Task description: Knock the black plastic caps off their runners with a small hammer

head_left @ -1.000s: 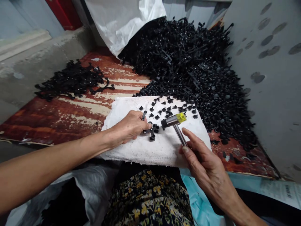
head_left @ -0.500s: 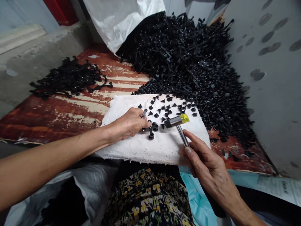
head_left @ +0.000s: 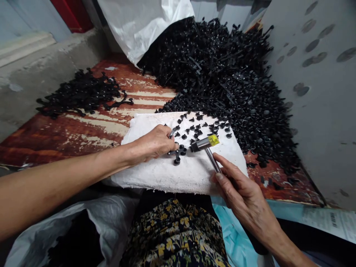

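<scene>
My left hand [head_left: 151, 145] rests on a white cloth pad [head_left: 191, 174], fingers closed on a black plastic sprue piece [head_left: 177, 152] with round caps on its arms. My right hand [head_left: 239, 193] grips the metal handle of a small hammer [head_left: 205, 144] with a yellow end. The hammer head hovers just right of the sprue piece. Several loose black caps [head_left: 200, 128] lie scattered on the pad beyond the hammer.
A big heap of black plastic parts [head_left: 230, 81] spills from a white sack [head_left: 144, 22] at the back right. A smaller pile of black stripped sprues [head_left: 80, 92] lies at the left on the worn red board [head_left: 83, 129]. A grey wall [head_left: 319, 92] stands at right.
The hammer head has dipped slightly down and left toward the sprue piece. My left hand stays on the piece, barely shifted.
</scene>
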`<state>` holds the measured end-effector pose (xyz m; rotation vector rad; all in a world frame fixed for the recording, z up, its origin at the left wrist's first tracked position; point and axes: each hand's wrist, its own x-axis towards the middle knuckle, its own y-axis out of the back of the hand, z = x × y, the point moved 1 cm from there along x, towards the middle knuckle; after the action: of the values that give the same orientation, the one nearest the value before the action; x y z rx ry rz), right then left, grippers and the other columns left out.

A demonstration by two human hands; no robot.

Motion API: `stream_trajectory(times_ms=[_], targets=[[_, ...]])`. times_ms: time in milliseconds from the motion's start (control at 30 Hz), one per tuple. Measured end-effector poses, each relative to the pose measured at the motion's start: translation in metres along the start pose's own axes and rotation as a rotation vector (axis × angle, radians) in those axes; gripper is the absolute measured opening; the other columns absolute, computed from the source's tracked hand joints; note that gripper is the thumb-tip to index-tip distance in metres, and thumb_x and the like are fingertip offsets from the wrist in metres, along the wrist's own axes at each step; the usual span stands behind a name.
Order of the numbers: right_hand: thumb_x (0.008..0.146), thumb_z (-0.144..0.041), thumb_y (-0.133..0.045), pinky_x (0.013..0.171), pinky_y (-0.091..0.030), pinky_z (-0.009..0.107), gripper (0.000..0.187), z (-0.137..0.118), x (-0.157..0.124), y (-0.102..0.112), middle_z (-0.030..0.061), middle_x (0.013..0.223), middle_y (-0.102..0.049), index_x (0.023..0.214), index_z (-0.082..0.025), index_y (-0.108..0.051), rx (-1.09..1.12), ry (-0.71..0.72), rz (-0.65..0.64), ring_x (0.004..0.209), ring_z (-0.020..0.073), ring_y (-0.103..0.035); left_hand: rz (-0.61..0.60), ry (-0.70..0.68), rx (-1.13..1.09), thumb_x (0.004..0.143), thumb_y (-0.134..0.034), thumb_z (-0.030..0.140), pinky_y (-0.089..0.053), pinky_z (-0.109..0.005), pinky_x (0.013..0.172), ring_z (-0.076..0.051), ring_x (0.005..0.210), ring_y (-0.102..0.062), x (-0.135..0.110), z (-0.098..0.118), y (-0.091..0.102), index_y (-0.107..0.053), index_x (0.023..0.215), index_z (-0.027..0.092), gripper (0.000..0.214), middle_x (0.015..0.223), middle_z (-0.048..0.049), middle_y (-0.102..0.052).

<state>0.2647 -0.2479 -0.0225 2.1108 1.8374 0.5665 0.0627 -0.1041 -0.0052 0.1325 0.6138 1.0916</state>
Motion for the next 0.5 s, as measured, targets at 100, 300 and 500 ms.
stream_trajectory(times_ms=[100, 300, 500], targets=[[0.092, -0.027, -0.054, 0.106, -0.043, 0.046, 0.042, 0.000, 0.001, 0.000, 0.0078, 0.128, -0.067, 0.133, -0.022, -0.060, -0.009, 0.022, -0.012, 0.118, 0.0242, -0.062, -0.007, -0.009, 0.016, 0.062, -0.068, 0.009, -0.007, -0.021, 0.031, -0.005, 0.027, -0.025, 0.002, 0.006, 0.001, -0.053, 0.056, 0.019, 0.020, 0.038, 0.0060, -0.035], [0.091, -0.029, -0.054, 0.105, -0.044, 0.045, 0.041, -0.001, 0.001, 0.000, 0.0083, 0.125, -0.069, 0.131, -0.022, -0.061, -0.013, 0.010, -0.008, 0.118, 0.0252, -0.062, -0.046, 0.046, 0.064, 0.063, -0.068, 0.009, -0.005, -0.021, 0.032, -0.006, 0.026, -0.026, 0.004, 0.010, 0.005, -0.053, 0.055, 0.020, 0.020, 0.035, 0.0055, -0.035], [0.092, -0.024, -0.053, 0.103, -0.047, 0.042, 0.042, -0.005, 0.002, 0.001, 0.0075, 0.129, -0.067, 0.134, -0.022, -0.059, -0.049, 0.064, -0.033, 0.117, 0.0232, -0.063, -0.016, 0.017, 0.049, 0.062, -0.068, 0.006, -0.001, -0.023, 0.033, -0.005, 0.026, -0.023, -0.003, 0.018, 0.001, -0.052, 0.053, 0.019, 0.022, 0.033, 0.0056, -0.033]])
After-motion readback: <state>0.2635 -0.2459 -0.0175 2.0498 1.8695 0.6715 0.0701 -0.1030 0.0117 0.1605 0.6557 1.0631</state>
